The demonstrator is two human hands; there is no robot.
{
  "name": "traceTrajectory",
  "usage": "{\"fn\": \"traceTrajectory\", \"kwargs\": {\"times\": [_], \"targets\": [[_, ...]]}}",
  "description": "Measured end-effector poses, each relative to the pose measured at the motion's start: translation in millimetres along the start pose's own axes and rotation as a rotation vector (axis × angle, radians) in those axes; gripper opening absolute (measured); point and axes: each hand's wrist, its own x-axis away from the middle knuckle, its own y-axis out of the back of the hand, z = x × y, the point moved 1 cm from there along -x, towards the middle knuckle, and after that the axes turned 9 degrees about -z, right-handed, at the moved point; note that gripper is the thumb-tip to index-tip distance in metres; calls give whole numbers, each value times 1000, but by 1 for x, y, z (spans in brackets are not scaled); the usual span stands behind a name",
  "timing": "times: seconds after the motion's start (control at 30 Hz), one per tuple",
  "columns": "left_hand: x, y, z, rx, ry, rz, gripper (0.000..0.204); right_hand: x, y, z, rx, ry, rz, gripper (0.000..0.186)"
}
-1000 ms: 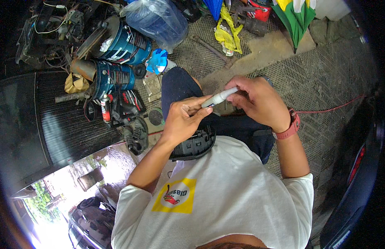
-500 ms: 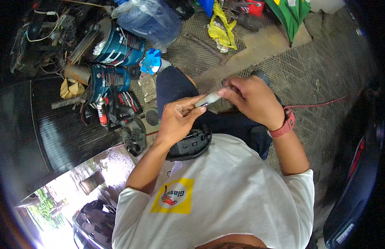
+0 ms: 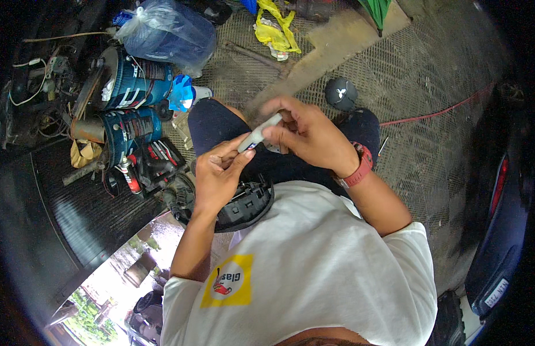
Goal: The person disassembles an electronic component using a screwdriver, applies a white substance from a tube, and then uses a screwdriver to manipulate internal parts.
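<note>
Cataloguing, largest to smallest:

Floor: metal mesh floor [image 3: 428, 86] carried everything; the person sat on it with knees drawn up, which brought the work close under the eyes.

Vehicle body: dark blue panel with a red lamp [image 3: 501, 190] stood at the right edge, apart from the work.

Plastic bag: clear bluish bag [image 3: 166, 34], knotted at the top, lay at upper left, out of reach of both hands.

Cans: two blue cylindrical cans [image 3: 132, 106] lay on their sides at left, near a red-and-black power tool [image 3: 155, 164].

Black part: rounded black plastic housing [image 3: 244, 205] rested in the lap under the left wrist, kept close, apparently so it stayed handy.

Yellow rag: crumpled yellow cloth [image 3: 276, 29] lay at top centre, well apart.

Right hand [image 3: 310, 135]: closed, fingers pinching the upper end of the tube, as if working at its tip; a red wristband [image 3: 359, 167] sat on that wrist.

Left hand [image 3: 218, 173]: closed around the lower end of the tube, thumb on top, steadying it.

Round cap: small dark disc with a pale emblem [image 3: 340, 92] lay on the mesh just beyond the right knee.

Tube: slim white tube [image 3: 259, 134], tilted, held between both hands above the lap.
</note>
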Motion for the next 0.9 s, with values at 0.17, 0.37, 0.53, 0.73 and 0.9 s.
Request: {"fn": "traceTrajectory", "kwargs": {"times": [0.17, 0.37, 0.53, 0.73, 0.9], "targets": [[-1, 1, -5, -34, -43, -6, 36, -4, -5, -17, 61, 53, -74, 25], [-2, 1, -9, -118, -137, -89, 38, -8, -10, -25, 40, 23, -144, 29], [0, 0, -4, -71, -56, -102, 41, -12, -14, -23, 48, 7, -187, 34], [6, -3, -16, -291, -283, -158, 55, -19, -8, -28, 48, -23, -196, 29], [17, 0, -29, -387, -166, -229, 32, -51, 50, -75, 228, 206, -599, 20]]}}
